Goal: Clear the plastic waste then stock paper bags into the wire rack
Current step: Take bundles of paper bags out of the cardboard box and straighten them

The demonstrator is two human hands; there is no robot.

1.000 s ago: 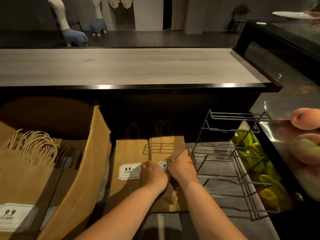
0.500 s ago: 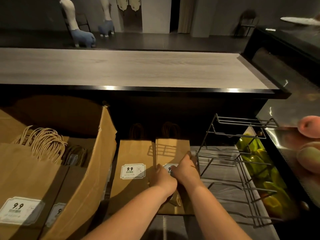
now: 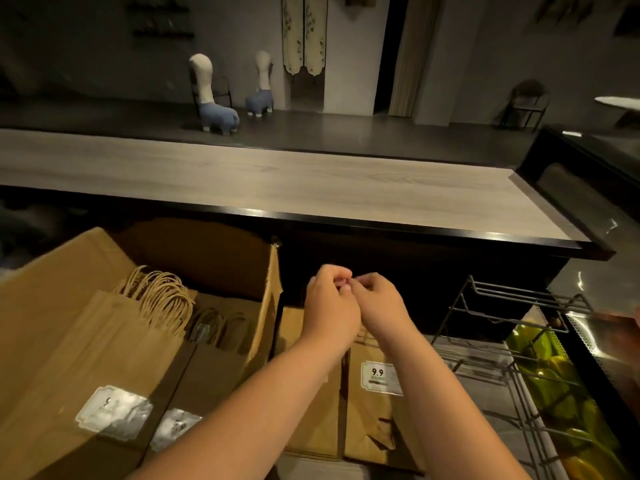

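Both hands, left hand (image 3: 330, 303) and right hand (image 3: 379, 304), are curling fingertip to fingertip above the paper bags (image 3: 375, 393); what they are pinching is unclear, so it risks dropping unseen

dim scene; glare on the counter edge (image 3: 346, 220), motion blur far right, wide-angle bending.

One camera sits on my head, facing forward and down over the surface (image 3: 277, 181), close above my left grip (image 3: 330, 306) and right grip (image 3: 379, 303).
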